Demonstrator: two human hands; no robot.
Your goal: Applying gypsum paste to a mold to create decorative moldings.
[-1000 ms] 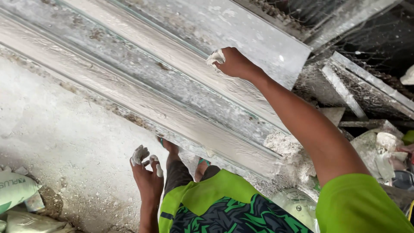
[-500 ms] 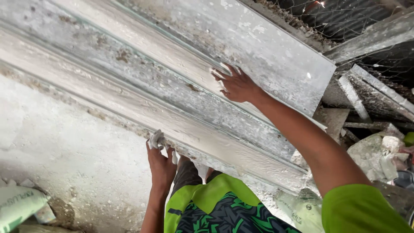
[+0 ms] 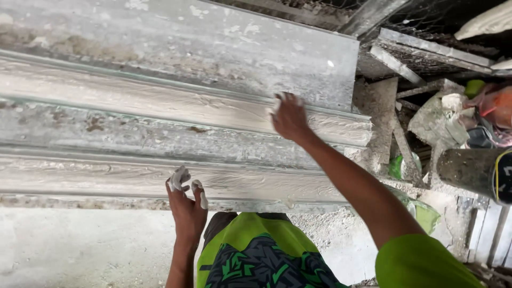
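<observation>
Long grey-white plaster moulding strips lie side by side across the view. My right hand (image 3: 289,118) reaches out and rests flat, fingers spread, on the far strip (image 3: 133,104) near its right end. My left hand (image 3: 185,205) touches the near edge of the near strip (image 3: 80,178); its fingertips are coated in wet white plaster. Neither hand grips an object. A flat grey slab (image 3: 213,42) lies beyond the strips.
My green patterned clothing (image 3: 256,250) fills the bottom centre. To the right are a heap of rubble, boards and bags (image 3: 437,117), a dark cylinder (image 3: 469,170) and a green bag (image 3: 426,213). The dusty concrete floor (image 3: 80,245) shows at the lower left.
My right hand held a white lump of plaster high on the far slab; it has come down onto the far strip with fingers spread. My left hand rose to the near strip's edge.
</observation>
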